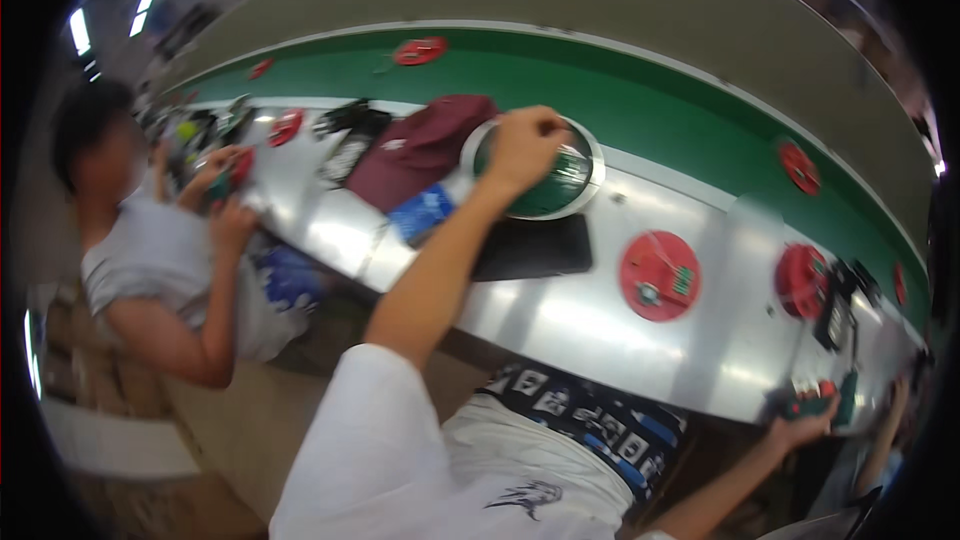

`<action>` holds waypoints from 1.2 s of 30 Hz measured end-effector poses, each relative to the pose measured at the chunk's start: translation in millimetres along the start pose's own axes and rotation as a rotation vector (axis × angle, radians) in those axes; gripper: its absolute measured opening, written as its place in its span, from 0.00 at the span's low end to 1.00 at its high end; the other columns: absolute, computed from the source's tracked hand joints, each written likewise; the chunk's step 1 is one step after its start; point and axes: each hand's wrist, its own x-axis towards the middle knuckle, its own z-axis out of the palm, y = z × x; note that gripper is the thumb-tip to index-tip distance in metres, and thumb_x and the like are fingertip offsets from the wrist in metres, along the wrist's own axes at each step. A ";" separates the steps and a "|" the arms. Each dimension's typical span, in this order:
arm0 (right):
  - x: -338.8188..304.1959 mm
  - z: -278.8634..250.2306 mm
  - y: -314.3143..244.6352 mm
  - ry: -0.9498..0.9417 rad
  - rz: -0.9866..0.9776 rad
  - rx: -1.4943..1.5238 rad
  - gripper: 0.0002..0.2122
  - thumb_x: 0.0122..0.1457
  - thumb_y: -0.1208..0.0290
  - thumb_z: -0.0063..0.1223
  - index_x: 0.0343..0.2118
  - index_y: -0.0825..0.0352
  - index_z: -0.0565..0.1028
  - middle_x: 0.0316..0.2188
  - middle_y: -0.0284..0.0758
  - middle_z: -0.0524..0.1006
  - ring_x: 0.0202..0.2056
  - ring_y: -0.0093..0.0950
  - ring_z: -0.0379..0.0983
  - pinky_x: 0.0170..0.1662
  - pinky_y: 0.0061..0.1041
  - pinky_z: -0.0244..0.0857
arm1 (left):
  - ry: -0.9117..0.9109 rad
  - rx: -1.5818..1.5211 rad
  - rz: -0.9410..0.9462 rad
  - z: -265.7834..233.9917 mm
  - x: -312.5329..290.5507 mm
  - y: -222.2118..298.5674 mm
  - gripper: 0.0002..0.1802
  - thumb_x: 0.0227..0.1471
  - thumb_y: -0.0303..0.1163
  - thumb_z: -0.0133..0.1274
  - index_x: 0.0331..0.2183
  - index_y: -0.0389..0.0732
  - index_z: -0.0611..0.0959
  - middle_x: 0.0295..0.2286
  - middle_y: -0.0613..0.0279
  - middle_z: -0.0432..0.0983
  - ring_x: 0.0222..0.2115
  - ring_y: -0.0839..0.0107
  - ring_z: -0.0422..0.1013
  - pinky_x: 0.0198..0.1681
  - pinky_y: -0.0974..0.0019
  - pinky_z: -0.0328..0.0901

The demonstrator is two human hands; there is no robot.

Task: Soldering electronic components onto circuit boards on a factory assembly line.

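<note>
Now: left hand (522,148) above round pale-rimmed tub (598,171), one o'clock; fingers bunched, can't tell if gripping. Right hand (806,428), four o'clock, grasping red-and-green tool (808,404).

Blur obscures details of the red item (806,403) in the right hand (803,429); the left hand (525,147) partly hides a round bowl (599,162).

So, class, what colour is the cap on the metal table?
The cap is maroon, best seen in the head view.

Worktop (560,325): smooth, glossy metal. Cap (425,148): matt cloth. Round container (597,178): glossy.
</note>
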 end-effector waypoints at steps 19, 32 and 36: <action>-24.4 44.7 10.0 -0.035 -0.118 -0.235 0.21 0.63 0.50 0.44 0.30 0.67 0.74 0.13 0.32 0.68 0.11 0.25 0.59 0.15 0.22 0.53 | 0.076 -0.150 -0.044 -3.2 -7.2 9.9 0.06 0.54 0.23 0.52 0.35 0.34 0.81 0.26 0.47 0.80 0.28 0.54 0.79 0.34 0.59 0.71; 1.4 -7.0 6.6 -0.179 -0.036 -0.164 0.19 0.70 0.55 0.41 0.46 0.70 0.72 0.23 0.29 0.69 0.22 0.16 0.61 0.27 0.17 0.57 | 0.016 0.168 -0.030 -1.9 -7.7 8.6 0.09 0.49 0.29 0.55 0.31 0.33 0.84 0.26 0.46 0.80 0.29 0.54 0.78 0.36 0.58 0.71; -34.1 43.5 7.6 -0.002 -0.085 -0.231 0.18 0.69 0.56 0.40 0.42 0.69 0.73 0.18 0.30 0.67 0.20 0.18 0.59 0.23 0.16 0.52 | -0.112 0.182 -0.046 -19.1 -7.6 18.8 0.09 0.48 0.28 0.53 0.28 0.35 0.86 0.28 0.44 0.81 0.32 0.48 0.78 0.40 0.54 0.71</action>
